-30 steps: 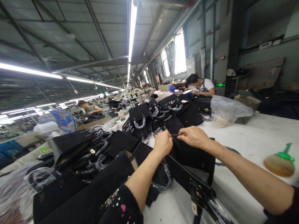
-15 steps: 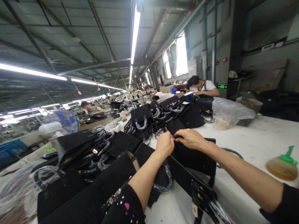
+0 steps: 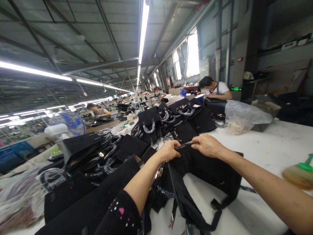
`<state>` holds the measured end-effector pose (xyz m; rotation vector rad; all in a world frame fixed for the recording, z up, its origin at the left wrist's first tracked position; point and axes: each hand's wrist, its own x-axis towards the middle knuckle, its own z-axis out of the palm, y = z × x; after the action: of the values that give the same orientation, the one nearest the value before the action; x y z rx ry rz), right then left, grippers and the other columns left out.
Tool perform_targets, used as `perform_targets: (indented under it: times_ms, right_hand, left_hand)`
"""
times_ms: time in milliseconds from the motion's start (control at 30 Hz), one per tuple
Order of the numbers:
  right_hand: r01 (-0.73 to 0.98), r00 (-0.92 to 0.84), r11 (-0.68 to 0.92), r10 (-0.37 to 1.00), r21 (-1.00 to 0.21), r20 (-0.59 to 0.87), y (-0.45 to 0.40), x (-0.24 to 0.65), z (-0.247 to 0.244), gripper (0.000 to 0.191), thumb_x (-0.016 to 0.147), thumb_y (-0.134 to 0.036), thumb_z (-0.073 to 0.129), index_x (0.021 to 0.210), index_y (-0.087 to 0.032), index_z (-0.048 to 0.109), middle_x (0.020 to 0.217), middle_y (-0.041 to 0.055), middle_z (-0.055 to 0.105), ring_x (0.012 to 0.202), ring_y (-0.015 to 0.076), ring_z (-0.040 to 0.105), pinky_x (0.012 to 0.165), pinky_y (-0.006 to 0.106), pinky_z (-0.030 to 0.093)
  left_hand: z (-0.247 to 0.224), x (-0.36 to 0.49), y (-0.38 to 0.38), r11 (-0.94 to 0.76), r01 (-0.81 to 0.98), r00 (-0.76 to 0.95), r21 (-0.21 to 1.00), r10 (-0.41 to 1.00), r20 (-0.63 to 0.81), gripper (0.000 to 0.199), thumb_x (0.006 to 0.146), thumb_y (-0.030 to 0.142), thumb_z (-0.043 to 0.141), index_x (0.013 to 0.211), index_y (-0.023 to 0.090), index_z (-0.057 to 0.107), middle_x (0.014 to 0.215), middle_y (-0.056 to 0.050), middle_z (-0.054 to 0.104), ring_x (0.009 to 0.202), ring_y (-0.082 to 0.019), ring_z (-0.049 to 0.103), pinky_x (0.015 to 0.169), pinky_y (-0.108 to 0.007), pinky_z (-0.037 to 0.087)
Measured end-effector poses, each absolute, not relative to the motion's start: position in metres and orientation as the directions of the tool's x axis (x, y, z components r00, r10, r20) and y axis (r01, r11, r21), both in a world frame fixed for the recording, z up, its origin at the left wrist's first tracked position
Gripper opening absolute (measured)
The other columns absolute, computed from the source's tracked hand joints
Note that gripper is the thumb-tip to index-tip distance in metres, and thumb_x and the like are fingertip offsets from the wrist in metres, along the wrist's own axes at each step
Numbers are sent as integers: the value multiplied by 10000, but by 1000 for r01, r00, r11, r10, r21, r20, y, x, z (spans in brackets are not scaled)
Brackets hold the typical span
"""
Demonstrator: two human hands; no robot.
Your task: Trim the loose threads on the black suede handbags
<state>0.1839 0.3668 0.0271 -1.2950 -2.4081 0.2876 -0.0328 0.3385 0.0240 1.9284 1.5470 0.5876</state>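
Both hands pinch the top edge of a black bag piece [image 3: 215,166] in front of me. My left hand [image 3: 170,150] is closed on its left part, and my right hand [image 3: 207,145] grips the same edge a short way to the right. The piece hangs open over the white table [image 3: 274,147], with a strap and a black panel spread below. Left of my left forearm lie more black bags [image 3: 97,195]. Beyond my hands is a heap of black bags [image 3: 149,117] with plastic-wrapped handles.
A green-capped bottle [image 3: 299,173] stands at the right edge. A clear plastic bag [image 3: 242,117] lies at the back right. A blue fan [image 3: 73,124] is at the left. Two people [image 3: 221,91] [image 3: 104,112] sit farther back.
My hands have moved slightly apart along the edge. The black piece has swung and opened wider, showing white table through it. The view has shifted a little.
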Motion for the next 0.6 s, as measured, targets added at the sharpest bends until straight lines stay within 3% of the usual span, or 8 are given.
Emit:
perform_targets:
  times_ms: [233,367,600]
  right_hand:
    - [658,-562,612,787,-439,254,380,185,22,264,835,-357,541,1045,-325,698,808,-35,703,727,152,612,609,242,367]
    - [647,-590,649,759,-401,276,381,179,22,278,860,-417,517,1035,-311,705,909,-20,719,813,175,629,649,250,389]
    - [691,-574,652,757,-312,313,381,158,26,217,836,-351,544,949,-287,719,969,-4,709,894,193,622,719,266,404]
  left_hand:
    - [19,-30,349,-149,645,224,749,975,1,164,611,202,725,745,147,648,673,34,619,604,-116,549,552,-200,414]
    - [18,-34,352,-169,630,230,758,973,25,152,600,198,723,720,144,649,652,42,601,588,-103,522,560,-199,409]
    - [14,-40,354,-168,642,187,748,981,60,132,601,196,707,699,142,638,638,47,568,592,-99,500,559,-194,392]
